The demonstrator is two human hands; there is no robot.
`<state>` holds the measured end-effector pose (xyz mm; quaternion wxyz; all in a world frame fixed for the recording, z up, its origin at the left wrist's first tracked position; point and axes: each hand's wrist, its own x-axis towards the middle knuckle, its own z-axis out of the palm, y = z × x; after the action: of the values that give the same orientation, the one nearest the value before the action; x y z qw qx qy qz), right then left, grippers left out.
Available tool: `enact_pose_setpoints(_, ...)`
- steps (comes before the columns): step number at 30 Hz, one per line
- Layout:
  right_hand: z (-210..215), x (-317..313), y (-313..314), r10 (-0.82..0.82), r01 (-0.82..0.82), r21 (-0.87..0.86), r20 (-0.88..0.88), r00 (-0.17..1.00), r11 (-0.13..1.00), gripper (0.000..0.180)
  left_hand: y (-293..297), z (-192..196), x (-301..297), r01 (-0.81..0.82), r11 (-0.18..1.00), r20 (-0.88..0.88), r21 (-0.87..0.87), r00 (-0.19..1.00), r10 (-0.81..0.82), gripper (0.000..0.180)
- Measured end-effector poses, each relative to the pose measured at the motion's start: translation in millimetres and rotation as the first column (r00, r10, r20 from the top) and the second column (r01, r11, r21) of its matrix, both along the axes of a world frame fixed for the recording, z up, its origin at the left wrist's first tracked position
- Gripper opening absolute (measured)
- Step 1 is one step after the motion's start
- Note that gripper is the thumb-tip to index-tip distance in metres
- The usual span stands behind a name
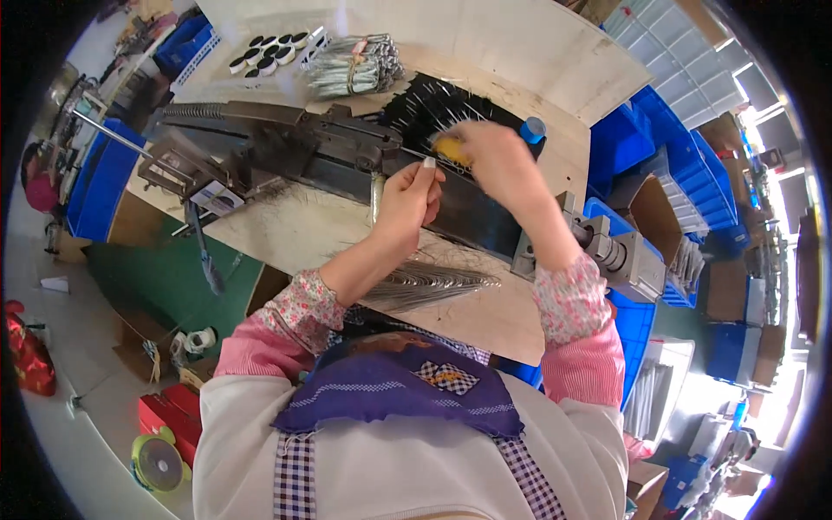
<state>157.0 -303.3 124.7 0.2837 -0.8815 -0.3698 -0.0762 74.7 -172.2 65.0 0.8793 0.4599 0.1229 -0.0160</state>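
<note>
My left hand is closed in front of the dark metal machine, fingers pressed together, with a white cover on one fingertip. Whatever is pinched there is too small to make out. Just left of it a thin silvery rod stands against the machine's edge. Farther right, my right hand is smeared by motion over a black mat strewn with thin metal pieces. A yellow thing shows at its fingertips; held or worn, I cannot tell. Loose thin wires lie in a pile on the wooden table near me.
Tied bundles of silvery pieces and white, black-topped rolls lie at the back. A blue-capped container stands right of the mat. A metal clamp device sits at the right edge, beside blue bins. A wooden board walls the back.
</note>
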Motion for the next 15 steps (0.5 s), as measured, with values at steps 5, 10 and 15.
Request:
enact_pose_setpoints(5,-2.5,-1.8,3.2,0.131,-0.091,0.112,-0.438,0.889,0.99,0.026,0.6,2.1,-8.2,0.008,1.0,-0.058,-0.027,0.998,-0.01,0.022)
enact_pose_setpoints(10,11.3,12.5,-8.4,0.175,-0.03,0.201,-0.759,0.627,0.979,0.029,5.4,-2.6,-6.9,0.044,0.998,0.001,-0.036,0.999,-0.044,0.033)
enact_pose_setpoints(15,20.1,22.7,-3.3,0.161,-0.059,0.153,-0.832,0.531,0.986,0.029,-6.9,-1.4,1.1,0.197,0.969,0.021,-0.149,0.98,-0.196,0.059)
